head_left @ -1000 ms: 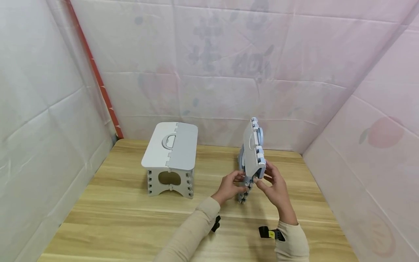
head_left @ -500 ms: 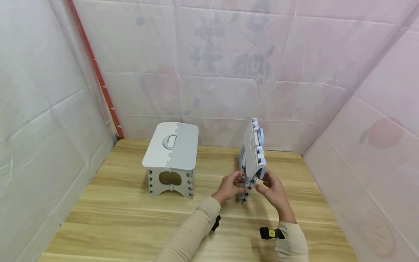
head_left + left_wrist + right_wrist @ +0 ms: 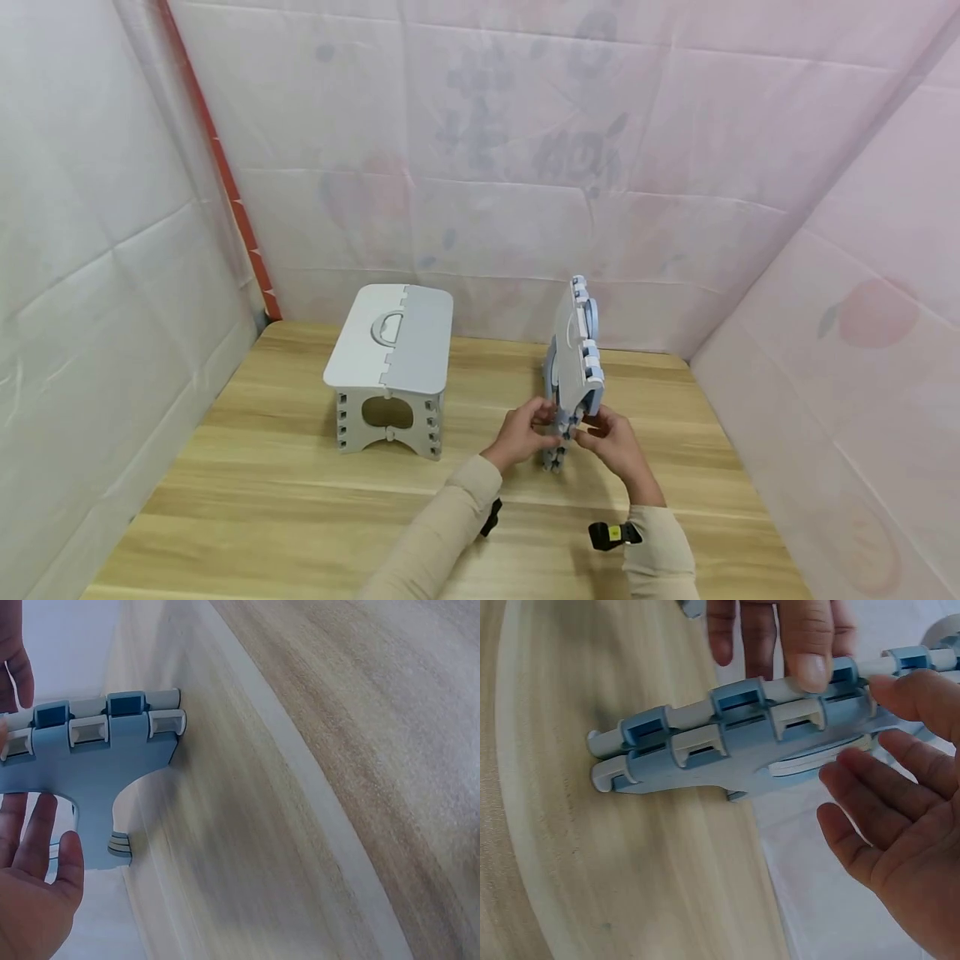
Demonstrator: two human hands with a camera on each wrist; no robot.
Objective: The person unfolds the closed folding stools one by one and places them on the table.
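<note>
A partly folded blue-and-white folding stool point(image 3: 572, 362) stands on its end edge on the table's right half. My left hand point(image 3: 522, 433) grips its near hinged leg edge from the left, thumb on the knuckles of the hinge. From the right, my right hand point(image 3: 615, 448) holds the same edge low down. In the right wrist view the right thumb touches the hinge point(image 3: 787, 716), while the right hand's other fingers point(image 3: 870, 799) lie beside the leg panel. The left wrist view shows the leg panel point(image 3: 94, 776) with hands on both sides. The stool's far side is hidden.
An unfolded grey-and-white folding stool point(image 3: 422, 342) stands upright to the left on the wooden table point(image 3: 247, 475). Fabric walls point(image 3: 480, 225) enclose the table at the back and both sides.
My right hand has slid down along the stool's edge, and its thumb is lower. The left hand keeps its place on the stool. The head view has shifted slightly.
</note>
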